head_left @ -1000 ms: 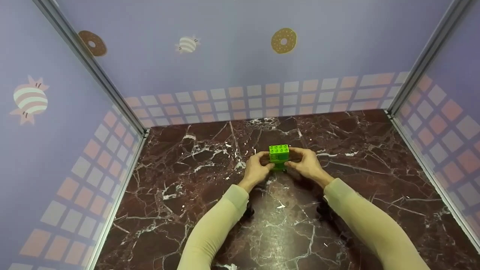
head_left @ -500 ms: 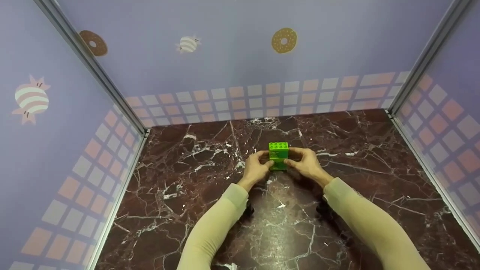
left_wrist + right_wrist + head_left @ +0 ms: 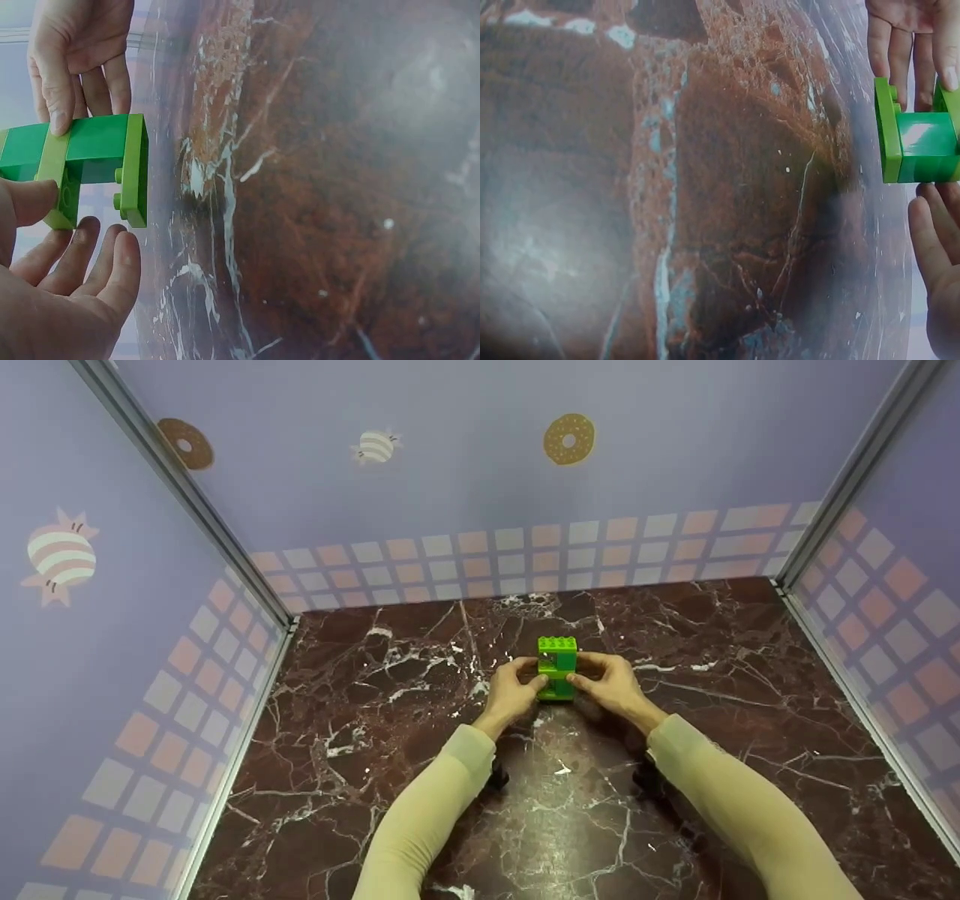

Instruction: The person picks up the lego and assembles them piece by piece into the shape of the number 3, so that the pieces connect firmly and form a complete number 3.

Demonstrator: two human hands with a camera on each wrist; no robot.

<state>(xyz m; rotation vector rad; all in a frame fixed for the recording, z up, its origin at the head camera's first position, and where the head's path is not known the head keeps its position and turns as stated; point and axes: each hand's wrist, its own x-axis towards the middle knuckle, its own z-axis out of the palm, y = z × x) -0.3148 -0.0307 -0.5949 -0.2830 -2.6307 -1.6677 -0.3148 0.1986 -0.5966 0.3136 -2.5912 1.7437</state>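
A small stack of toy building blocks, light green layers alternating with darker green blocks, is held between both hands near the middle of the table. Studs show on its top, and gaps open beside the dark green blocks. My left hand pinches its left side, the thumb on the middle light green layer. From the other side my right hand grips it, thumb low on the front and fingers behind. In the right wrist view the stack's end plate juts out past the fingers. Whether the stack touches the table cannot be told.
A dark red marble-patterned table spreads all round the hands. Purple walls with printed squares and sweets enclose it at the back, left and right. Metal rails run along the corners.
The stack has tipped in the hands: its top has risen in the head view, with less of the studded face and more of the front showing. Both hands keep their places.
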